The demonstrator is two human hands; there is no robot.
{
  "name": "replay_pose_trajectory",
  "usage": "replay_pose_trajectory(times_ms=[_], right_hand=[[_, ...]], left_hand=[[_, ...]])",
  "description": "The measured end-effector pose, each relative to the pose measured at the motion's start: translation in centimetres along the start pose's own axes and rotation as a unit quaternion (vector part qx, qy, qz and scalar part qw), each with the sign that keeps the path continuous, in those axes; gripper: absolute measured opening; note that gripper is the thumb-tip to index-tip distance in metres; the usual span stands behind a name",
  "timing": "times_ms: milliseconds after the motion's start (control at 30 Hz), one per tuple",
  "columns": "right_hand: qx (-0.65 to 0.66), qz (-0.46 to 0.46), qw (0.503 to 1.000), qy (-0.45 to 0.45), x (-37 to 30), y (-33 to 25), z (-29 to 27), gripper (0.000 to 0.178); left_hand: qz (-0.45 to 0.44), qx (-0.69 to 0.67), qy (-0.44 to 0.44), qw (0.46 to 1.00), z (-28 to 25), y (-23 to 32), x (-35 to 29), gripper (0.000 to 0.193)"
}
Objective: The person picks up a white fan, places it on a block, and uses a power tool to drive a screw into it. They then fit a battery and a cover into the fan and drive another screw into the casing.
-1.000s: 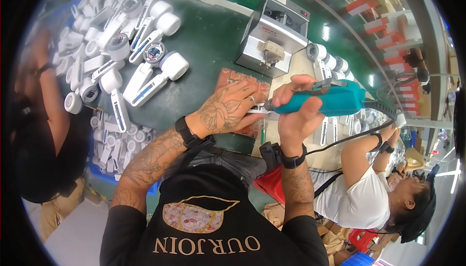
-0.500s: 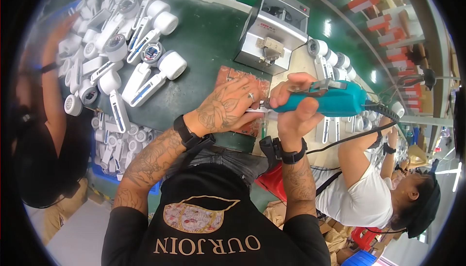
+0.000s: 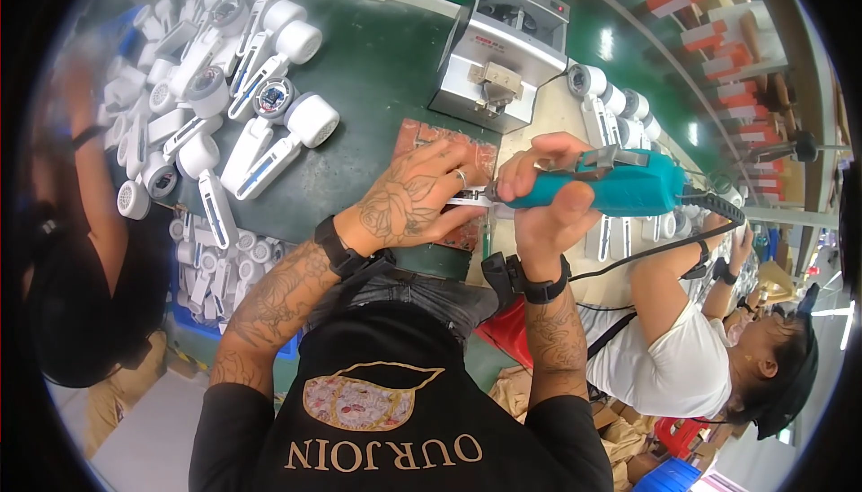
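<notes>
My left hand (image 3: 415, 196), tattooed and wearing a ring, rests over the reddish-brown mat (image 3: 411, 136). Its fingers close around a slim white plastic piece (image 3: 467, 199), most of which they hide. A teal electric screwdriver (image 3: 624, 188) lies nearly level in my right hand (image 3: 544, 233), fingers and thumb wrapped about its body. The driver's tip points left and meets the right end of the white piece; exactly where it touches is too small to tell. From the tool's back end a black coiled cord (image 3: 718, 206) runs off and loops below.
A silver bench machine (image 3: 494, 65) stands beyond the mat. White round-headed devices (image 3: 310, 119) are heaped on the green bench at left, with more in a blue bin (image 3: 193, 323) below. Similar devices (image 3: 588, 83) lie at right. Co-workers sit on both sides, one in a white shirt (image 3: 669, 348).
My left fingers have shifted slightly, so more of the white piece shows beside the driver's tip. The left co-worker's arm has moved, and the right co-worker has leaned a little.
</notes>
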State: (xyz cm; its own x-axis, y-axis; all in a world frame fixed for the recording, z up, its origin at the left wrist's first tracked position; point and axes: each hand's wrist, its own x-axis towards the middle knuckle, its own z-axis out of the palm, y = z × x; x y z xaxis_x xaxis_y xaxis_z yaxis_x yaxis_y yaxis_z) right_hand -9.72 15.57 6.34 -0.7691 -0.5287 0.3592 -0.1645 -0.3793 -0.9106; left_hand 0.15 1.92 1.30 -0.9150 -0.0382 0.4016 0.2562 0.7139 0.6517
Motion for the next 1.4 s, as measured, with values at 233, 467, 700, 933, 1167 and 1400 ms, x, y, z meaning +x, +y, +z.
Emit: replay_pose_trajectory(times_ms=[233,467,700,933,1167,1400], right_hand=[[0.002,0.000,1.000,0.001,0.2,-0.2,0.1,0.082],[0.006,-0.075,0.997,0.032,4.7,-1.2,0.7,0.076],[-0.062,-0.101,0.992,0.036,9.5,1.8,1.2,0.058],[-0.056,-0.073,0.995,0.034,9.8,4.0,2.0,0.043],[-0.077,-0.007,0.997,0.010,7.4,2.5,2.2,0.041],[-0.065,-0.005,0.997,0.037,3.2,0.1,-0.1,0.058]], left_hand=[[-0.003,-0.021,-0.001,1.000,0.5,-0.6,0.0,0.034],[-0.066,-0.008,0.013,0.998,0.1,-1.1,0.7,0.038],[-0.062,0.014,-0.021,0.998,-1.0,-0.7,1.6,0.036],[-0.026,0.040,-0.034,0.998,-0.7,-1.4,0.4,0.043],[-0.031,0.036,-0.017,0.999,-0.3,-1.9,0.2,0.045],[-0.054,0.022,-0.049,0.997,-0.6,-1.5,0.3,0.049]])
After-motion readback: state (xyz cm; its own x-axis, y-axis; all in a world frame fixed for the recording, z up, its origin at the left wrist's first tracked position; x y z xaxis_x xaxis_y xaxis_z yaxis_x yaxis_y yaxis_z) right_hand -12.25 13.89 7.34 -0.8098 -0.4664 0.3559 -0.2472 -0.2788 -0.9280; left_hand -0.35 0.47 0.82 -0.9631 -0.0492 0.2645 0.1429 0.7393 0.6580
